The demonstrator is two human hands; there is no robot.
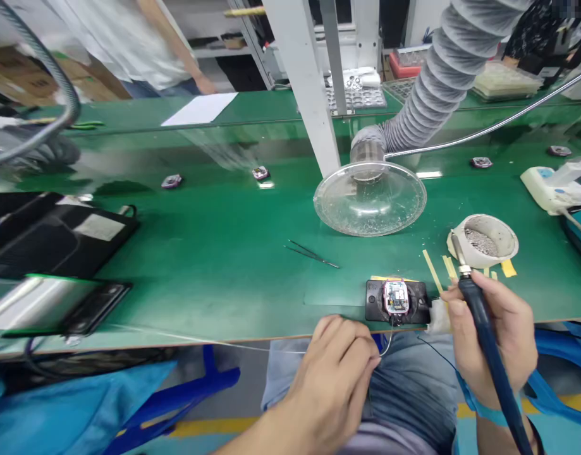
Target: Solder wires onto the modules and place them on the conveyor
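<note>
My right hand (501, 328) is closed around a dark blue soldering iron (482, 322), its metal tip at the near-left rim of a round white pot (506, 249) of metal shavings. My left hand (335, 370) pinches thin solder wire (389, 347) at the table's front edge. The wire's end curves up toward a small circuit board in a pinkish case (396, 297). That case sits on a black holder (375, 309) between my hands. Several yellow strips (432, 272) lie beside the pot, and a crumpled white pad (439, 316) touches the holder's right side.
Tweezers (313, 254) lie left of the holder. A clear extractor hood (370, 205) on a grey hose (442, 76) hangs over the green table (214, 253). A phone (93, 309) is at left, a power strip (550, 189) at right. Across the bench stands another person (129, 44).
</note>
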